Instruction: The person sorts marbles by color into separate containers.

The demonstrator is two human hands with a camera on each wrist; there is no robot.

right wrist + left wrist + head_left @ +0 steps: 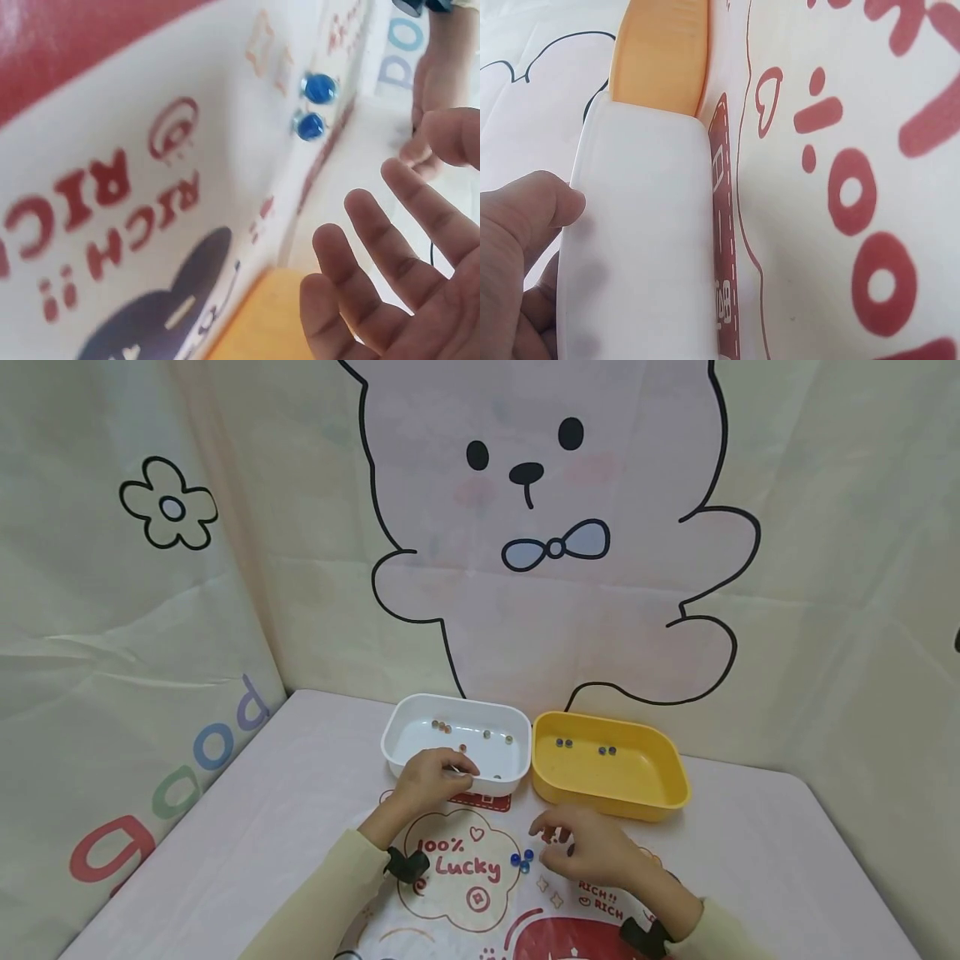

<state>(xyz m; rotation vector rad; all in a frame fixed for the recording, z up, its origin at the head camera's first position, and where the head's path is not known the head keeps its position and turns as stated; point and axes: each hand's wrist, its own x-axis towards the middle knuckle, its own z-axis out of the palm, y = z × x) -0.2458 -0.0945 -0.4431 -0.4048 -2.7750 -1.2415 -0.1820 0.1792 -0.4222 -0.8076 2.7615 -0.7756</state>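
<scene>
My left hand (435, 777) reaches over the near rim of a white tray (517, 718). In the left wrist view its thumb (570, 206) lies at the rim, and the tray wall hides most fingertips, so whether they hold a marble is unclear. Several small amber and clear marbles (442, 727) lie inside. My right hand (592, 843) hovers above the tablecloth with fingers apart and nothing in them. Just left of it rest blue marbles (524, 867) in a tight cluster; in the right wrist view two blue marbles (320, 88) show beyond the fingertips.
A yellow tray (607, 785) stands against the white one's right side, with two pairs of dark marbles (564, 743) inside. The white tablecloth (477, 868) has red printing. A cloth backdrop (555, 652) with a drawn bear rises behind the trays.
</scene>
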